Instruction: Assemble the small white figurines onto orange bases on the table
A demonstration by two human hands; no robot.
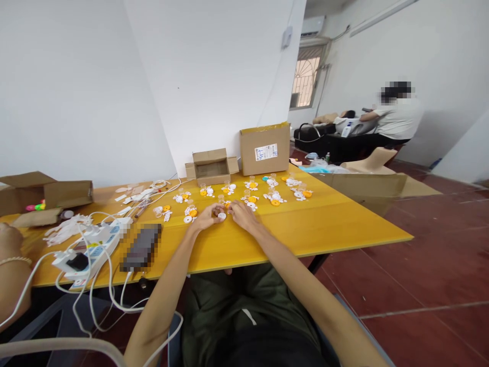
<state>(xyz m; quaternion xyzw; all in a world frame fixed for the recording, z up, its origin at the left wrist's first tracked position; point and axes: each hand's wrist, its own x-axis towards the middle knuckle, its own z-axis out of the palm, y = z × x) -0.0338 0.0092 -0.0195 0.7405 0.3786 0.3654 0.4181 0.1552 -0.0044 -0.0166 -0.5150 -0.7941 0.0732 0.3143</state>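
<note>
My left hand (pixel 207 217) is curled over the table with a small white round plastic piece (pixel 222 216) between thumb and fingers. Close beside it, my right hand (pixel 241 214) has its fingers pinched together near that piece; what they grip is too small to make out. Around both hands lie small groups of parts, each with white plastic pieces, an orange disc and a clear cup. One orange disc (pixel 193 213) lies just left of my left hand, and another orange disc (pixel 275 203) is to the right of my right hand.
An open small carton (pixel 213 178) and a large cardboard box (pixel 264 153) stand at the back. On the left are a power strip (pixel 110 239) with tangled white cables, a dark phone (pixel 142 247) and another carton (pixel 74 192). A neighbour's arm (pixel 11 275) rests at far left; another person (pixel 399 114) sits beyond.
</note>
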